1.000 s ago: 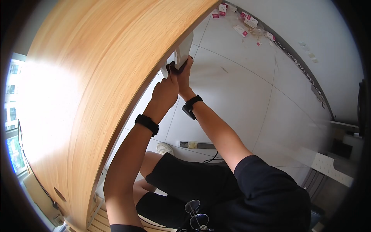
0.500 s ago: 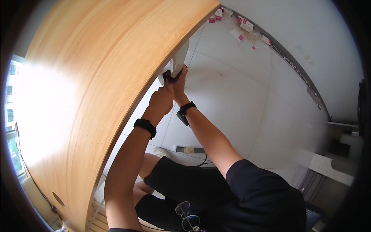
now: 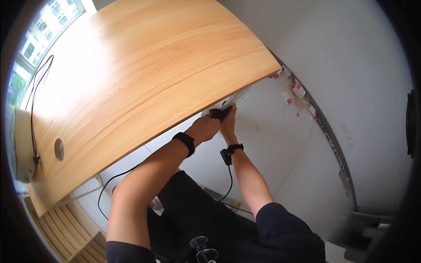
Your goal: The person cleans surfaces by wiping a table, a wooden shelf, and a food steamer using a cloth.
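Note:
Just below the desk edge, my right hand (image 3: 229, 126) is closed on a dark maroon piece of cloth (image 3: 224, 114), its fingers partly hidden behind it. My left hand (image 3: 205, 129) is closed beside it, with the fingertips at the cloth's near end. The cloth lies against a white desk leg (image 3: 237, 97) under the wooden desk (image 3: 175, 70). The desktop hides part of the leg. Black bands circle both wrists, and a small black box with a cable hangs at the right one.
A black cable (image 3: 33, 118) and a round hole (image 3: 59, 149) are on the desktop's left side. Pink-and-white boxes (image 3: 299, 90) and litter lie along the wall. A slatted wooden rack (image 3: 66, 230) stands lower left. Glasses (image 3: 206, 252) hang at my chest.
My view has turned, so more of the desktop and window shows. Both hands appear lower and further right, staying at the cloth by the desk leg.

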A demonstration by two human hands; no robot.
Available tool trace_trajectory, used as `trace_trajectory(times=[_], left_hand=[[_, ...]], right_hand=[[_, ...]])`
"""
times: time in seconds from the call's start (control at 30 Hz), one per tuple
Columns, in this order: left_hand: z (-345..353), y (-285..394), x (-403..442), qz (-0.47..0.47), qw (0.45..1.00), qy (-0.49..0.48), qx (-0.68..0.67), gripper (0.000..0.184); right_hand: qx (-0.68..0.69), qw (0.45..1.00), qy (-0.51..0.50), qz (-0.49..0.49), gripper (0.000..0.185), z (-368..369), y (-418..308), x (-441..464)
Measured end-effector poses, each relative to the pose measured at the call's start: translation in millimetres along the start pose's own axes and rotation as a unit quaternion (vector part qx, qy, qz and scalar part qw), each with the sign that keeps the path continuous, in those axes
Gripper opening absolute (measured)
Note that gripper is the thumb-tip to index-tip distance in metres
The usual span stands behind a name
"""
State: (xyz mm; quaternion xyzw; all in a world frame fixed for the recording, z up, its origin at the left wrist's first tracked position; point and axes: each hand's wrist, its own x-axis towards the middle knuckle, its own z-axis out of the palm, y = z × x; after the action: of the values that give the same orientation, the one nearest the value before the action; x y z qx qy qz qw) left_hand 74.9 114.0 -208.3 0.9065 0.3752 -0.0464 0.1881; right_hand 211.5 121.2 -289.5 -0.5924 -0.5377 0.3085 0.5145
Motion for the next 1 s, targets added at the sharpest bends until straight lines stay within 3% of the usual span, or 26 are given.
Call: trace_trajectory(times=[0.03,0.1,0.23,0.4,0.6,0.73,0.83,0.9,1.0], left_hand=[[-0.5,-5.4,-0.7,0.027,0.999,0.031,0.017,0.016],[-8.2,-5.7,-9.2,0.036,0.999,0.024,0.002,0.013],[-32.0,0.7,-43.7,0.059,0.998,0.017,-0.018,0.012],[-59.6,-3.5,-73.3,0.129,0.983,0.121,-0.045,0.012],[-81.0,-15.8,-127.9,0.106,0.983,0.151,-0.006,0.012],[-108.6,-17.1,-179.6,0.085,0.981,0.172,0.004,0.011],[-141.2,-10.9,-248.5,0.057,0.981,0.182,0.037,0.010],[-161.7,-7.0,-294.5,0.028,0.984,0.170,0.045,0.014],[-188.0,-2.5,-370.0,-0.010,0.974,0.221,0.059,0.016]], right_hand=[[-0.002,1.000,-0.010,0.006,0.064,1.9,0.4,1.0],[-0.151,0.978,0.023,-0.140,0.064,3.3,40.2,-1.0],[-0.189,0.967,0.002,-0.169,0.056,1.1,36.1,1.3],[-0.189,0.970,0.009,-0.150,0.038,-1.7,23.6,3.6],[-0.178,0.952,-0.229,-0.093,0.019,0.0,-9.3,1.1],[-0.179,0.948,-0.201,-0.169,0.025,13.1,-47.2,-11.0],[-0.180,0.897,-0.190,-0.356,0.031,15.8,-110.7,-22.3],[-0.175,0.848,-0.222,-0.448,0.046,12.9,-151.5,-30.2],[-0.132,0.832,-0.252,-0.476,0.051,16.0,-215.9,-47.2]])
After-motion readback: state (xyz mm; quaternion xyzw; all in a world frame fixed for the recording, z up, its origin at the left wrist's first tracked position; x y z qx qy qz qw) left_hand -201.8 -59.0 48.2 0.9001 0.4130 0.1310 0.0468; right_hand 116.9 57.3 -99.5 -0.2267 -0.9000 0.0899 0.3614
